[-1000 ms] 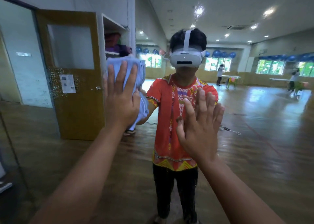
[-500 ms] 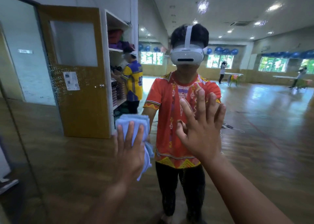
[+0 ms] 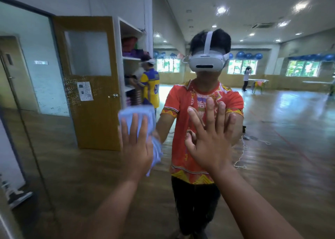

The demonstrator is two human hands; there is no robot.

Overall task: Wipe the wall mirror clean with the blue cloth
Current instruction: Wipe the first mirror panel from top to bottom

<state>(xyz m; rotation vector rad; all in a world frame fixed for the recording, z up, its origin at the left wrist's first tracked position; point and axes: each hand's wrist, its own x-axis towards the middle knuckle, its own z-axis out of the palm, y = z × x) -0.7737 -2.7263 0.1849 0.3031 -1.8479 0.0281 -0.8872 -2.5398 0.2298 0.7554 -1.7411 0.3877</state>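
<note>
Left hand point(image 3: 135, 148) is flat on the blue cloth point(image 3: 137, 113), fingers straight and close together, pressing it against the wall mirror point(image 3: 282, 148), not curled round it. The cloth's top edge shows above the fingertips, and a loose corner hangs out below and to the right of the palm. Just right of the cloth, the right hand point(image 3: 210, 144) is flat on the glass too, fingers spread wide and holding nothing, with a narrow strip of glass between it and the cloth. Up and left of the cloth, a patch of fine speckles point(image 3: 72, 90) sits on the glass, over the reflected wooden door point(image 3: 94, 112). Further left of the cloth, a dark slanted line point(image 3: 34, 157) cuts down the mirror, with plenty of bare glass in between. Right of the cloth, beyond the right hand, the glass runs wide open to the picture's edge, showing reflected hall floor. Beside the cloth in the reflection stands the person, in an orange shirt point(image 3: 181, 112) and a white headset point(image 3: 206, 61).
</note>
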